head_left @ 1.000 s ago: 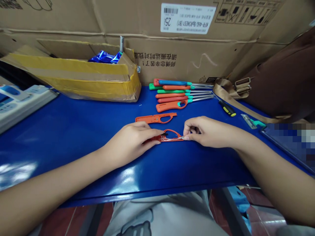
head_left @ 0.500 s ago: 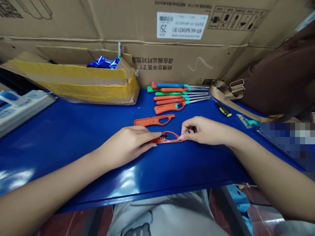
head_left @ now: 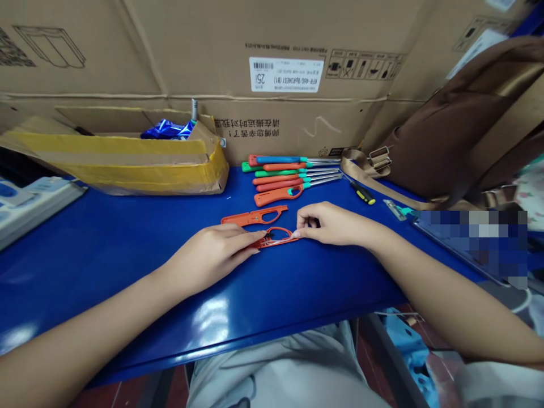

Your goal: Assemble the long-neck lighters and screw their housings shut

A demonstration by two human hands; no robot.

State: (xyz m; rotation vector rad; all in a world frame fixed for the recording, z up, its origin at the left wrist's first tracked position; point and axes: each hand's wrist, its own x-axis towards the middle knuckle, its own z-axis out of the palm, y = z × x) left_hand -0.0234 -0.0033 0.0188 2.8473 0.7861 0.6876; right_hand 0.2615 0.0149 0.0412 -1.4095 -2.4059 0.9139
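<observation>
An orange lighter casing half lies on the blue table, open side up, with thin white wire and a small black part in it. My left hand is closed over its handle end and hides that part. My right hand pinches the wire at the narrow end; the fingertips cover what lies under them. Just behind, the other orange casing half rests on the table, inner side showing. Several assembled long-necked lighters, in orange, green and blue, lie side by side farther back.
A cardboard box with yellow tape stands back left, near a white power strip. To the right lie a black-and-yellow screwdriver, a small blade tool and a brown bag with straps. A large carton forms the back wall.
The camera view has tilted and shifted, so the table items appear farther left. Both hands keep the same hold on the casing half and the wire.
</observation>
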